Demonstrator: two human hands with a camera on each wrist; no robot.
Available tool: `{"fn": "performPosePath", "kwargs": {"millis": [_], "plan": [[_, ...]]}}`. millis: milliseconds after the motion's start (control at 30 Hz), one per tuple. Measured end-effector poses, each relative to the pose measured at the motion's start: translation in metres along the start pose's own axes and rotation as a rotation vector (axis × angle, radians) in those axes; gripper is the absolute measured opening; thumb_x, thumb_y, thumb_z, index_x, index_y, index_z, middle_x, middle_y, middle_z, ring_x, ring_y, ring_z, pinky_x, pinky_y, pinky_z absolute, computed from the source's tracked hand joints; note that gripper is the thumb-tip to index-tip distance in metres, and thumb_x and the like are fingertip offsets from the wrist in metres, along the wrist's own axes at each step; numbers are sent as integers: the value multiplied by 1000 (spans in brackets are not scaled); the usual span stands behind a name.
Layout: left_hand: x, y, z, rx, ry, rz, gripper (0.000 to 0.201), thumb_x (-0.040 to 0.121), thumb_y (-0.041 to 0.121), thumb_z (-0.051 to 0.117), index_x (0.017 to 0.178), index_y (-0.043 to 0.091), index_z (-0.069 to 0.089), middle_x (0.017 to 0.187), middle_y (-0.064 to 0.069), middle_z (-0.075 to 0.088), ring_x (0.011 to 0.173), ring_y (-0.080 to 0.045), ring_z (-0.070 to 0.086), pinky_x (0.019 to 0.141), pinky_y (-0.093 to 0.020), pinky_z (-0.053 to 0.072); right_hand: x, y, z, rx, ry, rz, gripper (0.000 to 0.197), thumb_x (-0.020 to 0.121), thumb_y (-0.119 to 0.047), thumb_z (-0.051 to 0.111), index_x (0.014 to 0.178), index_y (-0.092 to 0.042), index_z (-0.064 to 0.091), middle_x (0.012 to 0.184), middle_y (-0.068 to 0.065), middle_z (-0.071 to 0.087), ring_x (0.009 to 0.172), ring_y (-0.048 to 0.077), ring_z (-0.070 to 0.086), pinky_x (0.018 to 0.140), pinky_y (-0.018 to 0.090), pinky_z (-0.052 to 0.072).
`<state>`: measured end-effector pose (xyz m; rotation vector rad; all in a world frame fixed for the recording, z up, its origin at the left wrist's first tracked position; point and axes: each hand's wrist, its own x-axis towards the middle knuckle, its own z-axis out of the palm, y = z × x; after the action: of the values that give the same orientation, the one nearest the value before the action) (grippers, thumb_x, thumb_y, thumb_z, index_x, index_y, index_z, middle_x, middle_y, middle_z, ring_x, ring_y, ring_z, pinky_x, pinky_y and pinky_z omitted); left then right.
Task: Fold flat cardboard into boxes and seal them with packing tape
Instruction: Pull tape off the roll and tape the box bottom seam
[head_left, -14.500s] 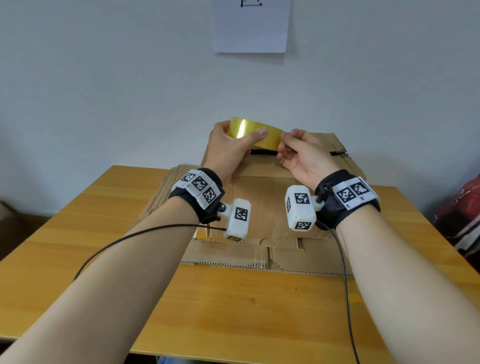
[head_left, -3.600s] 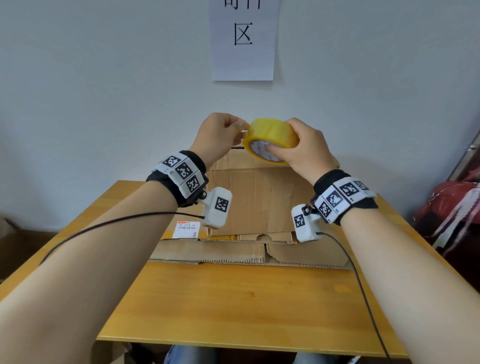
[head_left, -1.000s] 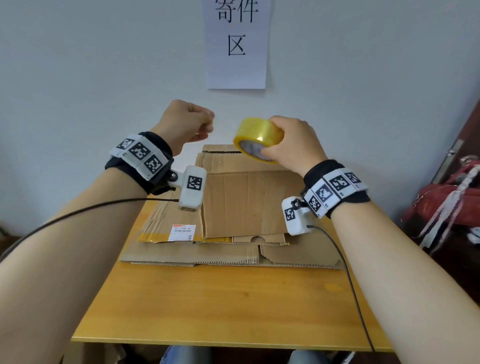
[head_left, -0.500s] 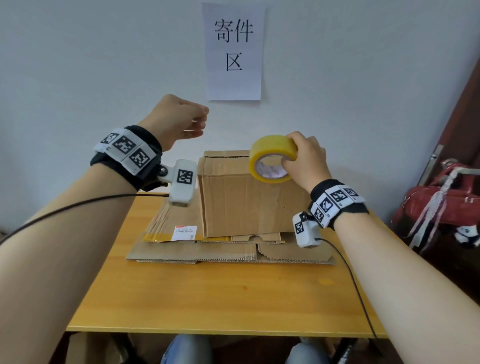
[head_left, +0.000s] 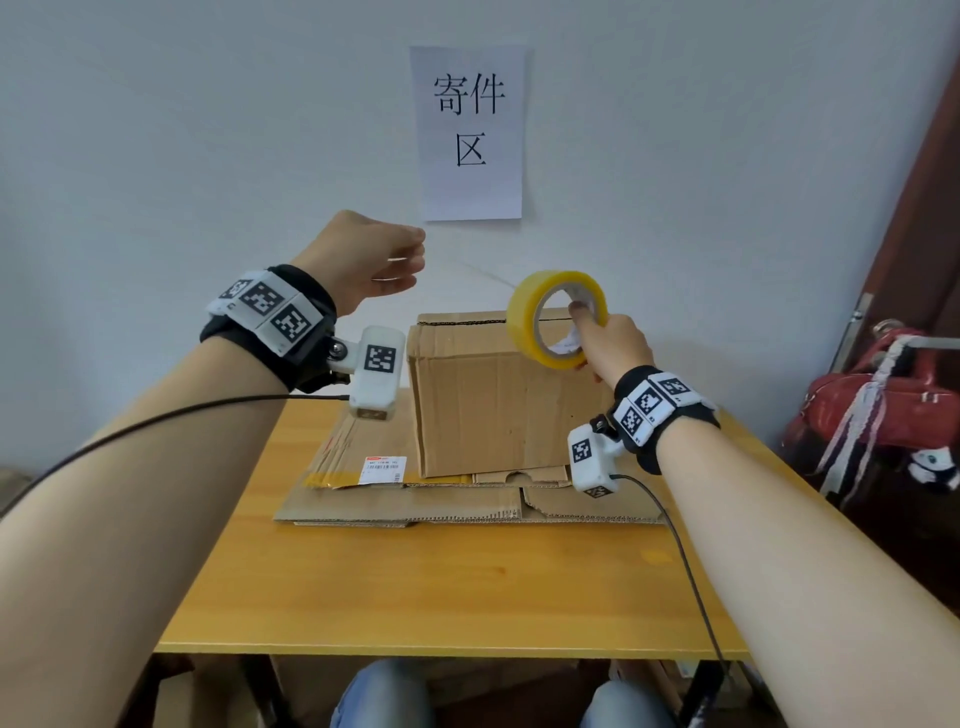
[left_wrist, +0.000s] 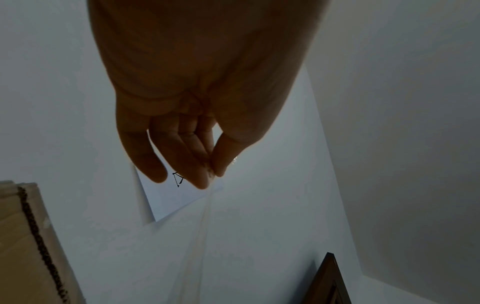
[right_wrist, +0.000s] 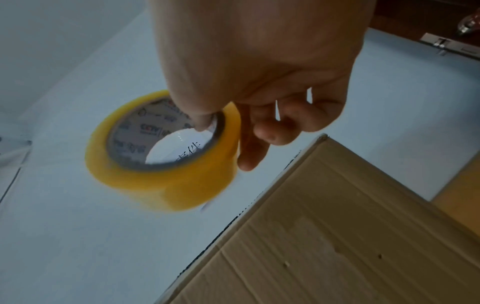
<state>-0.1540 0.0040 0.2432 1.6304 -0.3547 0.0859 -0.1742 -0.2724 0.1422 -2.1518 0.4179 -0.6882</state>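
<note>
White wall with a printed paper sign stands behind the wooden bench. From the head view, a folded box stands upright on a pile of flat cardboard. The right hand holds the yellow tape roll just above the box's top right edge, thumb inside the core. The left hand is raised well to the left, fingers together, and a thin clear strip of tape runs from it toward the roll.

From the left wrist view, the thumb and fingers pinch the tape end, and the strip hangs down from them.

From the right wrist view, the fingers are clamped on the roll's outside, with the box's top below.

I judge the step is pulling out a length of tape for sealing. The next move calls for lowering the strip flat along the top seam and pressing the free end down first, without letting it twist.
</note>
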Motion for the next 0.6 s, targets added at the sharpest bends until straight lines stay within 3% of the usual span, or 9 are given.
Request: {"fn": "performPosePath", "kwargs": {"millis": [67, 167, 267, 367, 400, 467, 500, 600], "plan": [[-2, 0, -2, 10, 2, 6, 6, 96, 12, 65, 94, 6, 67, 76, -1, 65, 69, -12, 65, 82, -30, 60, -1, -4, 3, 127, 12, 45, 43, 100, -54, 44, 81, -17, 57, 66, 2, 58, 51, 23, 57, 52, 28, 40], [0, -3, -1, 34, -6, 8, 8, 97, 11, 64, 94, 5, 68, 78, -2, 66, 71, -12, 66, 81, -30, 60, 1, -8, 3, 335, 55, 139, 41, 97, -53, 51, 98, -13, 60, 75, 5, 62, 47, 20, 58, 39, 22, 37], [8, -9, 1, 24, 2, -4, 7, 97, 11, 64, 95, 5, 67, 76, -2, 65, 69, -12, 65, 82, -30, 60, 9, -10, 2, 335, 85, 126, 43, 98, -51, 51, 109, -10, 56, 87, 9, 66, 45, 21, 58, 35, 19, 36], [20, -17, 0, 30, 7, -29, 7, 96, 10, 65, 95, 4, 67, 77, -2, 65, 67, -9, 65, 82, -30, 61, 23, -12, -2, 132, 101, 2, 35, 101, -47, 48, 110, -14, 48, 97, 8, 65, 57, 28, 63, 46, 28, 48], [25, -21, -1, 33, 4, -40, 7, 96, 10, 65, 95, 4, 68, 77, -3, 65, 66, -8, 65, 82, -30, 61, 28, -13, -4, 43, 113, -47, 34, 101, -47, 47, 111, -14, 47, 99, 9, 65, 67, 31, 65, 57, 36, 54], [33, -28, -3, 28, -6, -60, 8, 96, 10, 65, 95, 3, 68, 77, -3, 65, 64, -7, 65, 82, -31, 61, 38, -15, -9, -93, 165, -113, 36, 101, -48, 47, 115, -15, 47, 106, 9, 65, 88, 35, 64, 78, 47, 55], [38, -30, -3, 21, -11, -68, 7, 96, 9, 65, 95, 2, 67, 77, -3, 65, 64, -7, 65, 82, -31, 61, 42, -17, -10, -143, 195, -143, 36, 102, -47, 46, 117, -14, 47, 107, 10, 64, 93, 35, 62, 80, 47, 53], [48, -35, -2, 7, -19, -75, 6, 96, 8, 64, 95, 3, 66, 77, -3, 63, 64, -8, 64, 81, -30, 60, 51, -23, -10, -265, 250, -252, 33, 104, -43, 45, 120, -14, 45, 101, 9, 63, 86, 33, 57, 69, 40, 46]]}}
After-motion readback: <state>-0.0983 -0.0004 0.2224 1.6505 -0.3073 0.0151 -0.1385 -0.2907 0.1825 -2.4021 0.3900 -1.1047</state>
